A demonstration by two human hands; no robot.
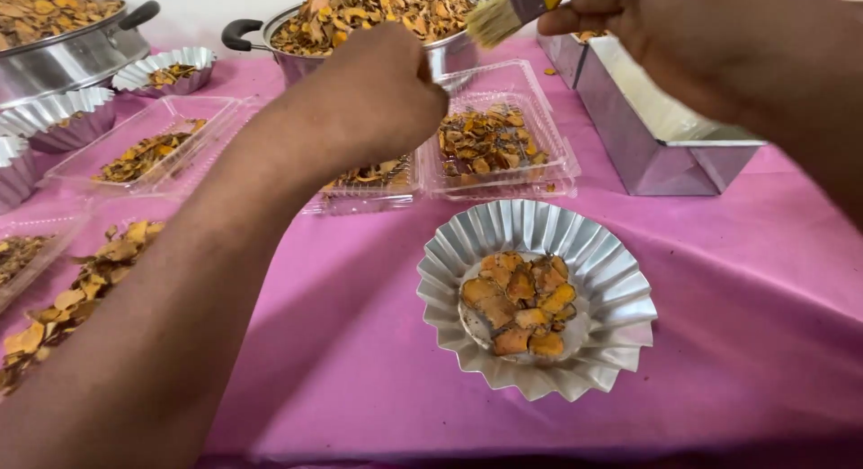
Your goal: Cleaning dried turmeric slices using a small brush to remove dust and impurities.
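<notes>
Right hand (683, 37) is up top, fingers wrapped around a yellow-handled brush (503, 12) — bristles point left, hanging over the edge of the pot (360, 24). That pot is steel with black handles and heaped with dried orange-yellow chips (369, 8). Left hand (373, 96) is curled into a loose fist just in front of the pot, above the clear trays (494, 145); can't tell if anything's inside the fist, the fingers face away.

Near the front of the pink cloth (737, 325) sits a fluted foil cup (537, 298) with a small heap of the same orange pieces in its middle — well apart from both hands. The two clear plastic trays behind it hold darker chips. To the right there's a long metal tin (656, 127). On the left: another clear tray, more foil cups, a loose pile of chips and a second pot (63, 37).
</notes>
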